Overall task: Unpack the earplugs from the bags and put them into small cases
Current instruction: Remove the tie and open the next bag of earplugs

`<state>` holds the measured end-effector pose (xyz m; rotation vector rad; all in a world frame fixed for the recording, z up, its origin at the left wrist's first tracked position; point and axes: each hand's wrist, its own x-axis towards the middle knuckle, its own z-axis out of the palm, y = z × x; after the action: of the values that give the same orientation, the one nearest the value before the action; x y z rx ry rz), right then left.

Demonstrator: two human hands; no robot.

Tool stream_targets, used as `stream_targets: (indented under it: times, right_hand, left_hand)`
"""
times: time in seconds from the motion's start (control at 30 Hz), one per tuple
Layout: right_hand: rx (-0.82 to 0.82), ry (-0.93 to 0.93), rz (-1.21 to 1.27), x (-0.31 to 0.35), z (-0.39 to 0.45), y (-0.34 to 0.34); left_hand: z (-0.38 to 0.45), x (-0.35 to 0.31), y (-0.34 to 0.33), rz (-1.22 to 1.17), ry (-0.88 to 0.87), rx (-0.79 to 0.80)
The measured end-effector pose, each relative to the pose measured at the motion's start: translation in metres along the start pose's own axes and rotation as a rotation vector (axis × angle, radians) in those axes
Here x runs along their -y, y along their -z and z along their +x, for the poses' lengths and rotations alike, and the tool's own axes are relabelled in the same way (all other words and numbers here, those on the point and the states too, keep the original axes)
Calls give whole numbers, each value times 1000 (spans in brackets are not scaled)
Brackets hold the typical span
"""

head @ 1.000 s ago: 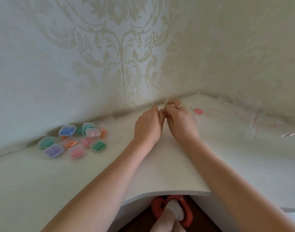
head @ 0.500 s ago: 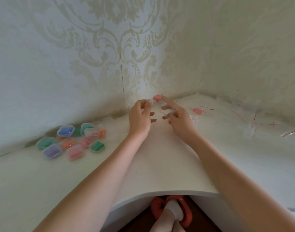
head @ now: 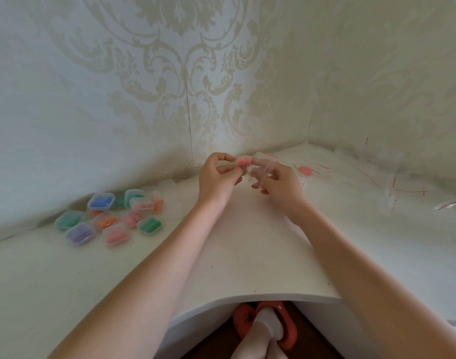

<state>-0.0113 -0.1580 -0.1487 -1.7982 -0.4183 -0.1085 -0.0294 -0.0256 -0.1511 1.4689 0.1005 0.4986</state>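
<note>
White corner desk [head: 247,268], left hand [head: 216,177] pinching pink earplug [head: 244,161], right hand [head: 278,181] gripping clear bag [head: 264,171]

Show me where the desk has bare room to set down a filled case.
Bare desk lies between the forearms, below the left hand and right hand, and along the near left edge. Crowded: the filled cases clustered at the left wall, and empty bags with a loose pink earplug toward the right corner.
</note>
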Motion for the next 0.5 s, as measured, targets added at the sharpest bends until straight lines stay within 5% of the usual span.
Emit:
stream_targets:
  times: [0.23,0.5]
  right_hand:
    - [-146,-39,46,-4,2,1]
    - [-75,-46,235,-1,1,4]
  left_hand:
    - [-4,2,-2,153,-149,91]
    - [-3,5,-1,386,-351,75]
